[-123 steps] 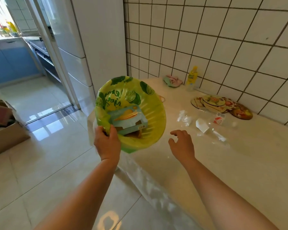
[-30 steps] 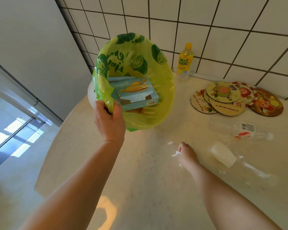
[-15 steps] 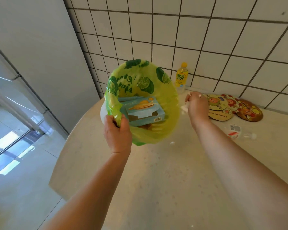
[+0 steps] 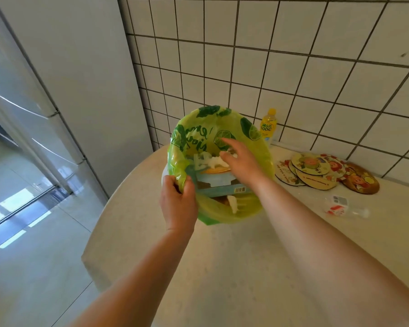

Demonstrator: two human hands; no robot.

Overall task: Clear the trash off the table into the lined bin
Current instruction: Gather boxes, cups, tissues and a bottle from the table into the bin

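My left hand (image 4: pixel 178 201) grips the near rim of the bin (image 4: pixel 253 204), which has a yellow-green lime-print liner and is tilted toward me over the table's left end. Inside lie a blue carton (image 4: pixel 219 182) and white crumpled scraps (image 4: pixel 213 161). My right hand (image 4: pixel 240 160) hovers over the bin's mouth with fingers spread, just above the white scraps. A clear crushed plastic bottle (image 4: pixel 342 207) with a red-white label lies on the beige table (image 4: pixel 246 267) to the right.
A yellow drink bottle (image 4: pixel 268 125) stands against the tiled wall behind the bin. Several round cartoon coasters (image 4: pixel 316 172) lie overlapped by the wall. A tall grey fridge (image 4: pixel 57 90) stands left of the table, with shiny floor tiles below.
My right hand picked white scraps off the table, carried them up over the bin and opened; the scraps now lie in the bin. My left hand kept holding the rim.
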